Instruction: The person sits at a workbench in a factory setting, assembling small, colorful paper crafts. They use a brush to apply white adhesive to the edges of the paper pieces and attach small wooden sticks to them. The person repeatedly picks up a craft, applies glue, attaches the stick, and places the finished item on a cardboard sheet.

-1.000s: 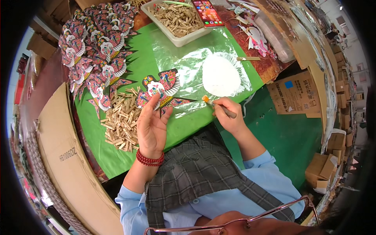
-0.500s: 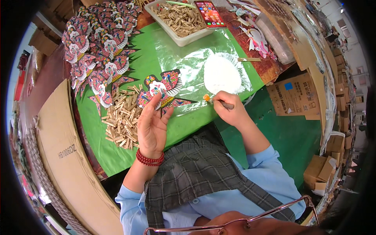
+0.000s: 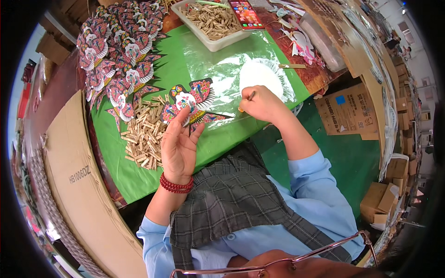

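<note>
My left hand (image 3: 178,150) is at the lower edge of a bird-shaped printed cutout (image 3: 202,95), its fingertips on the cutout's face and lower part. The cutout is black-edged, with red and multicoloured patterns and white fringes. Closed in a fist, my right hand (image 3: 263,104) grips a small tool with a dark handle end (image 3: 251,95) and an orange tip (image 3: 240,110); most of it is hidden in the fingers. Behind that hand a round white patch (image 3: 259,76), like paste, lies on a clear plastic sheet (image 3: 208,60).
Many similar cutouts (image 3: 125,51) are heaped at the far left. Loose wooden clothespins (image 3: 146,134) lie beside my left hand. More fill a white tray (image 3: 218,44) at the back, with a phone (image 3: 246,15) against it. A flat wooden stick (image 3: 292,66) lies right of the white patch.
My right hand has moved away from me and slightly left with the small tool, and turned, now overlapping the white patch's near edge. The left hand and the cutout have barely moved.
</note>
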`<state>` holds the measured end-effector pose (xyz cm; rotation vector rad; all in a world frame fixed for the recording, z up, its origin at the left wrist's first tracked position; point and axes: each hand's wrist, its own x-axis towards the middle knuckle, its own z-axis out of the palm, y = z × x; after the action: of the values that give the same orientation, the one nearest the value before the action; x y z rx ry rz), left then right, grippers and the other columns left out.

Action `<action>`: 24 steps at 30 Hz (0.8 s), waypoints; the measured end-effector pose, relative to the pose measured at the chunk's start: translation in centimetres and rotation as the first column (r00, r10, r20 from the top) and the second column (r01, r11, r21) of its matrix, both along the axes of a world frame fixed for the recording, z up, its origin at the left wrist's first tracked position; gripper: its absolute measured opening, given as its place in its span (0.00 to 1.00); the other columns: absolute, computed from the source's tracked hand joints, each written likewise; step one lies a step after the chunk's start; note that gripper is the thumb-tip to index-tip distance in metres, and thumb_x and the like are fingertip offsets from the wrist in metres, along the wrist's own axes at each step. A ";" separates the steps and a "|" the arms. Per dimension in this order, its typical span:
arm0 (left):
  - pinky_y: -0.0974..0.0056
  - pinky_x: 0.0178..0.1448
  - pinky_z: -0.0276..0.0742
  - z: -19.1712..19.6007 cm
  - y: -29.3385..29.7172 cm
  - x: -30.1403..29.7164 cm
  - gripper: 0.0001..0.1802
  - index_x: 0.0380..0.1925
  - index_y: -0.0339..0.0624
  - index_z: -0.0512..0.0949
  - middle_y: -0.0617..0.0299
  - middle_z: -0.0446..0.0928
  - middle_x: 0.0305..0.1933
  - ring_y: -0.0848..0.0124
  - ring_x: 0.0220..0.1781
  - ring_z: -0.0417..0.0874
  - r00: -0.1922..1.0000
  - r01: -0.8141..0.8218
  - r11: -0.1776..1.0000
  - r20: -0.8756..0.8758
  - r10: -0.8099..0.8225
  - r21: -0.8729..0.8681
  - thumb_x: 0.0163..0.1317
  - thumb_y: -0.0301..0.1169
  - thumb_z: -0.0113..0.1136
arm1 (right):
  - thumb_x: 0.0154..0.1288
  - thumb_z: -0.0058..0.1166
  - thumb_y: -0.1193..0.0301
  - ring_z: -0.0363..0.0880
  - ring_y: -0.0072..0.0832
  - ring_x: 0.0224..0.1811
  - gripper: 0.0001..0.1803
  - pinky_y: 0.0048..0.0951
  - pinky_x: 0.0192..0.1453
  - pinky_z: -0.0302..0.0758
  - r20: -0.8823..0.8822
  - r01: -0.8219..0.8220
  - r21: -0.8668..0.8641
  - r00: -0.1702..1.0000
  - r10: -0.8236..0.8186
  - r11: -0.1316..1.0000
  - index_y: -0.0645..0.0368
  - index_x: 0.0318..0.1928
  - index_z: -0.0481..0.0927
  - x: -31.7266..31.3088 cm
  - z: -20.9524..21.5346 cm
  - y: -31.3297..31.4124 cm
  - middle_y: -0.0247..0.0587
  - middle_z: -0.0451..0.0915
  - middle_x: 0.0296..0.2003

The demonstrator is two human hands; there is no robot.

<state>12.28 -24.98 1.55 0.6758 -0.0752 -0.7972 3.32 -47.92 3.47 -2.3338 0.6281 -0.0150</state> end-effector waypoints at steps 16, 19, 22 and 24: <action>0.52 0.64 0.67 0.1 0.5 0.1 0.22 0.56 0.35 0.68 0.55 0.66 0.63 0.65 0.63 0.67 0.999 -0.034 0.999 -0.002 0.034 0.030 0.67 0.36 0.50 | 0.58 0.50 0.74 0.74 0.31 0.22 0.06 0.28 0.28 0.69 0.433 0.085 0.119 0.892 -0.128 0.989 0.65 0.29 0.75 -6.1 -3.6 2.8 0.46 0.74 0.19; 0.52 0.65 0.67 -0.2 0.3 0.0 0.22 0.57 0.34 0.68 0.56 0.67 0.63 0.66 0.63 0.68 1.000 -0.008 1.000 -0.017 0.008 0.006 0.67 0.36 0.48 | 0.58 0.50 0.75 0.73 0.24 0.21 0.05 0.26 0.26 0.68 0.443 0.113 0.167 0.879 -0.177 0.979 0.65 0.31 0.76 -6.1 -4.3 2.7 0.41 0.74 0.20; 0.52 0.65 0.66 -0.1 0.1 -0.1 0.22 0.56 0.33 0.68 0.57 0.68 0.63 0.66 0.63 0.68 0.999 -0.004 1.000 -0.032 0.004 -0.006 0.67 0.36 0.48 | 0.60 0.50 0.74 0.74 0.22 0.21 0.06 0.23 0.25 0.68 0.315 0.119 0.363 0.918 -0.242 0.924 0.64 0.34 0.77 -6.2 -4.5 1.7 0.38 0.76 0.22; 0.52 0.65 0.67 -0.1 0.1 -0.1 0.22 0.56 0.34 0.69 0.57 0.68 0.63 0.66 0.63 0.68 0.999 -0.014 1.000 -0.036 0.014 0.002 0.67 0.36 0.48 | 0.61 0.51 0.73 0.75 0.20 0.22 0.06 0.21 0.25 0.70 0.196 0.221 0.604 0.890 -0.412 0.765 0.63 0.37 0.77 -5.8 -3.0 1.3 0.37 0.77 0.23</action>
<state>12.23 -24.89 1.43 0.6623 -0.0372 -0.7956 -2.45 -46.66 0.50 -1.5733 0.7409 -0.3170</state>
